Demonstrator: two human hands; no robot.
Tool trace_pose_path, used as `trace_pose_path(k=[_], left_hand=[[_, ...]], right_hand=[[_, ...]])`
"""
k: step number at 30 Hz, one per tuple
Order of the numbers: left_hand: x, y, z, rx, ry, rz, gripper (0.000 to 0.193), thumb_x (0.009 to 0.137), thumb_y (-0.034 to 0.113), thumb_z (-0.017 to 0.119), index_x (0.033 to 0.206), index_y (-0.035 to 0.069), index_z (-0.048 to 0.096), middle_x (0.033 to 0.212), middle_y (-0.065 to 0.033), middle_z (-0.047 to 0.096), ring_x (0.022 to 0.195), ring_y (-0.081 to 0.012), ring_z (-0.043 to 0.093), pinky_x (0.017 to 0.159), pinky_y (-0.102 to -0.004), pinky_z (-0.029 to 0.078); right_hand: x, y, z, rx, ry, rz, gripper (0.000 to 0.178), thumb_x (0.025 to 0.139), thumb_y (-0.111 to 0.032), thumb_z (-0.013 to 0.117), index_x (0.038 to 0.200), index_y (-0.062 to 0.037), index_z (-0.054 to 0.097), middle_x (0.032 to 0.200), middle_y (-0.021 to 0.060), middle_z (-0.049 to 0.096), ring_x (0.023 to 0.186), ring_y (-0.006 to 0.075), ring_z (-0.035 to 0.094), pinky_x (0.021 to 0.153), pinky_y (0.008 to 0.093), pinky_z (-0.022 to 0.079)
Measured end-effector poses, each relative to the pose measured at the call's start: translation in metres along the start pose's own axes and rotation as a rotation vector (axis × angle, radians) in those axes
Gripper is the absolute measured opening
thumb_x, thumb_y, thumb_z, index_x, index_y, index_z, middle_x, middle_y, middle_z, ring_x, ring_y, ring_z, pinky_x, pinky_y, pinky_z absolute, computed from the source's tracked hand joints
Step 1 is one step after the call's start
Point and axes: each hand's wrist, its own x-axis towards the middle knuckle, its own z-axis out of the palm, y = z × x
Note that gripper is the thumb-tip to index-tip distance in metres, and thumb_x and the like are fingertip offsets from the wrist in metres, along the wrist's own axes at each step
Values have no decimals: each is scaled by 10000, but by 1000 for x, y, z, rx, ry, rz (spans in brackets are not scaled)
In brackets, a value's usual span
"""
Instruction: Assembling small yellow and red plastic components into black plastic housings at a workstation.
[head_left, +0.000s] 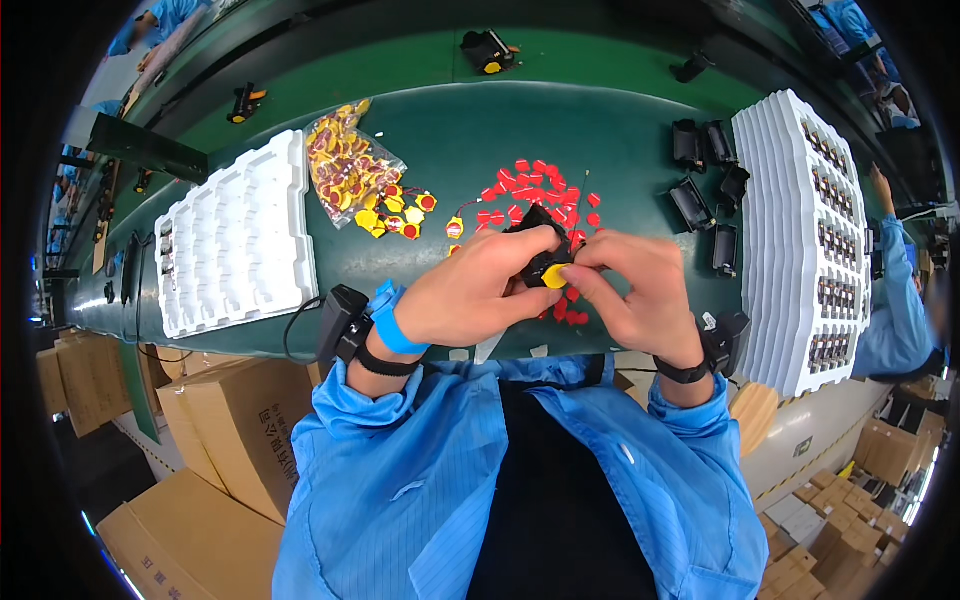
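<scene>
My left hand (475, 290) is wrapped around a black case (537, 222), with my thumb on one side and my fingers curled under it. My right hand (640, 285) is narrow, with the thumb and pointing finger pinched at a yellow piece (554, 276). The yellow piece sits at the end of the case that is closest to me. I hold the case up over the tabletop (640, 130), in front of my chest. My fingers hide part of it, so I cannot tell how the yellow piece joins on.

Lots of little red pieces (506, 181) lie spread out behind and beside my hands. To the left of them are loose yellow and red pieces (394, 222), just beside a clear bag (345, 165) full of the same kind.

Farther left there is a white tray (245, 225) with many little pockets, and a few small dark parts lie along its far left side. On my right is a tall pile of white trays (757, 220), and the top one has rows of small dark parts. Some more black cases (690, 205) stand and lie next to that pile. I have a blue band (395, 322) on my left wrist. Big brown boxes (230, 420) sit low on my left.
</scene>
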Motion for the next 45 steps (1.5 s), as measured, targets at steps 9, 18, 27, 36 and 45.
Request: trace_pose_path(k=[9,18,27,36,45], left_hand=[[-2,-1,10,-254,31,20,239,848,128,703,897,-11,515,682,-138,485,595,-188,472,550,-371,348],[-4,8,2,-183,-58,-14,218,824,107,721,921,-14,568,630,-71,467,590,-94,434,523,-320,307],[-24,15,18,-211,55,-12,378,869,104,729,1174,21,522,813,-76,567,611,-105,545,549,-267,409],[-25,12,24,-382,158,-32,219,976,106,631,1157,17,545,776,-3,566,613,-64,514,520,-252,378],[-18,-3,34,-677,182,-99,127,979,101,629,1052,1,599,669,40,496,554,-12,425,487,-203,298]], right_hand=[[-11,-8,10,121,166,-38,142,768,61,751,820,20,625,670,114,591,554,233,600,486,312,434],[-19,2,11,38,182,-123,275,737,-34,823,932,30,639,768,107,656,634,202,657,567,293,516],[-28,11,27,366,182,62,597,722,-240,813,1218,30,621,902,79,684,752,126,676,691,254,553],[-23,-3,28,570,200,362,428,830,-179,787,1178,25,644,861,62,710,680,66,633,607,205,518],[-35,12,39,243,258,225,452,771,-220,809,1118,20,647,741,9,646,532,27,504,478,191,369]])
